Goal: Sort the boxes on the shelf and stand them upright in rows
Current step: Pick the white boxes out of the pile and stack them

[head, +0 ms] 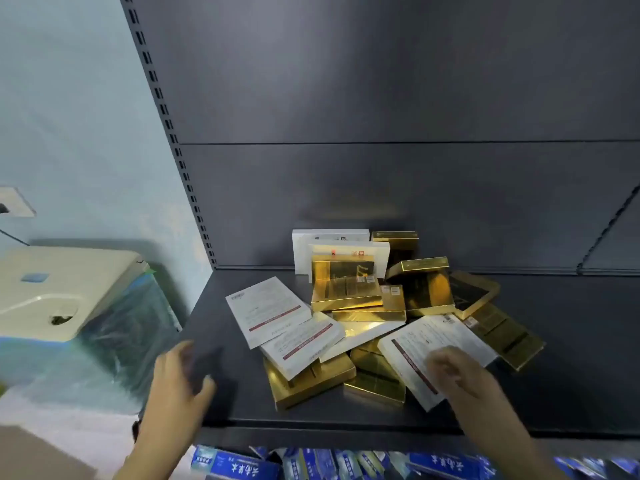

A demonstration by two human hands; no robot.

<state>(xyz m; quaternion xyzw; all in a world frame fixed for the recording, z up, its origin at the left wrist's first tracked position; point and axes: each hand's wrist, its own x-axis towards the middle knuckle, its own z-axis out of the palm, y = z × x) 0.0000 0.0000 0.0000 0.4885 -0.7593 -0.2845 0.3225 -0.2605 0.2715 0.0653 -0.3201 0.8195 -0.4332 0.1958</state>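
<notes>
**Gold and white boxes heaped mid-shelf, both hands blurred**

Gold/white pile (363, 317) sits about halfway across the dark grey shelf (571, 358). Most boxes lie flat and overlap.

- 12 o'clock of the pile: upright white boxes (329, 242), two of them, one in front of the other against the back panel (381, 185).
- 1 o'clock: upright gold box (394, 242) just beside them.
- In front of those: leaning gold box (346, 289), tilted back.
- 9 o'clock: left white box (268, 311), flat with the printed side up. A second white one overlaps its near corner.
- 6–7 o'clock: front gold boxes (308, 379), flat, near the shelf's front edge.
- 4 o'clock: long gold box (505, 336), flat and angled.
- 5 o'clock: near white box (426, 336), printed side up, lying across gold ones.

Right hand (453, 372) is over the near end of the near white box. Motion blur means I can't tell if it touches or grips. Left hand (183, 375) is at the pile's 8 o'clock, over the shelf's front-left corner and apart from the boxes. It is also smeared, so I can't tell whether the fingers are open or closed.

Around the shelf:
- Slotted upright (180, 161) along the shelf's left side, with a pale blue wall (86, 133) beyond it.
- Cream plastic housing (52, 289) at frame 9 o'clock.
- Blue boxes (446, 462) on the tier below, at frame 6 o'clock.
</notes>
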